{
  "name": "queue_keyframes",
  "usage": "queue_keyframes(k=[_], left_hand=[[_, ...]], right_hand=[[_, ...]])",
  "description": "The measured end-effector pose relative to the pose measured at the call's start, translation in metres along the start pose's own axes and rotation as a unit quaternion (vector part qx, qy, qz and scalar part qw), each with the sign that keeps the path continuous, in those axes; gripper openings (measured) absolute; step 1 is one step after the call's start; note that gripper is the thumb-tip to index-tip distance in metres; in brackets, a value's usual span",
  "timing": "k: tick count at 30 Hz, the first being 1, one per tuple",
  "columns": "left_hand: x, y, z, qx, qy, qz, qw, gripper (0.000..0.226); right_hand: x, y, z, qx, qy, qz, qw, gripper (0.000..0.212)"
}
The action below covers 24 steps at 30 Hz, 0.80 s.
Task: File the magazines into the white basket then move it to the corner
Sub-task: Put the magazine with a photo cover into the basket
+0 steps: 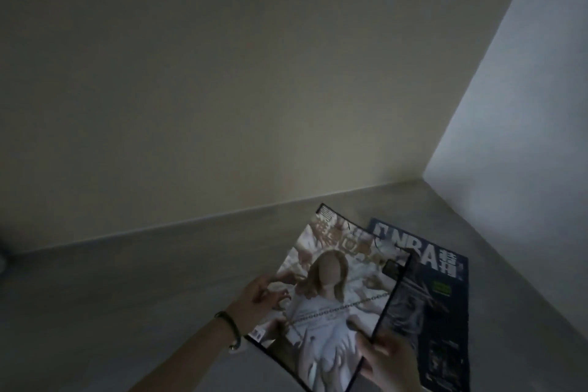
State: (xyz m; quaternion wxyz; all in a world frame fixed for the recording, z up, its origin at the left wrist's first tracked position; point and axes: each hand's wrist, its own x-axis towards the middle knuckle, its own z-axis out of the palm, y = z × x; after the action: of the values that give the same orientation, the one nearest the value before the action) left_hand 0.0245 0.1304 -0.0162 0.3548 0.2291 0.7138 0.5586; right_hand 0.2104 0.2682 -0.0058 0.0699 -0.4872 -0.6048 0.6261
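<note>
A glossy magazine [331, 289] with a pale cover showing a long-haired figure in white is held just above the grey floor [127, 312] in a dim room, gripped at both sides. The left hand [254, 299], a dark bracelet [230, 328] at its wrist, pinches the left edge, while the fingers [366, 342] of the right hand [389, 360] close over the lower right corner. Partly beneath it, flat on the floor, lies a dark blue NBA magazine [442, 305], near the corner [423, 180] where a beige wall [222, 73] meets a paler one. The white basket is not in view. The step in hand looks to be gathering the magazines; it would go best with the lifted copy squared over the NBA issue, spines aligned, so both can be taken up as one stack without the slick covers sliding apart.
</note>
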Motion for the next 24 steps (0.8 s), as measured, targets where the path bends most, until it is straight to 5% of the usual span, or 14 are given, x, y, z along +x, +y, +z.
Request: queue_keyframes(k=[5,7,10,14,18,22,24], left_hand=[[-0.047,0.005,-0.085,-0.078,0.125,0.055,0.988,0.055],[-0.074,0.005,-0.129,-0.081,0.189,0.059,0.977,0.042],[-0.124,0.008,-0.194,-0.075,0.297,0.034,0.951,0.024],[-0.196,0.019,-0.284,-0.056,0.388,0.032,0.919,0.026],[-0.249,0.034,-0.374,0.017,0.458,0.051,0.887,0.006],[-0.277,0.043,-0.450,0.007,0.531,0.042,0.846,0.026],[-0.282,0.042,-0.482,0.027,0.543,0.038,0.838,0.019]], right_hand=[[-0.016,-0.055,0.072,-0.058,-0.042,-0.139,0.988,0.035],[-0.030,-0.073,0.113,-0.046,-0.082,-0.192,0.977,0.043],[-0.059,-0.094,0.183,-0.036,-0.152,-0.247,0.956,0.028],[-0.096,-0.117,0.280,-0.099,-0.188,-0.330,0.920,0.014],[-0.143,-0.160,0.378,-0.162,-0.216,-0.447,0.853,0.026],[-0.178,-0.195,0.461,-0.097,-0.254,-0.471,0.839,0.028],[-0.184,-0.205,0.495,-0.115,-0.250,-0.478,0.834,0.029]])
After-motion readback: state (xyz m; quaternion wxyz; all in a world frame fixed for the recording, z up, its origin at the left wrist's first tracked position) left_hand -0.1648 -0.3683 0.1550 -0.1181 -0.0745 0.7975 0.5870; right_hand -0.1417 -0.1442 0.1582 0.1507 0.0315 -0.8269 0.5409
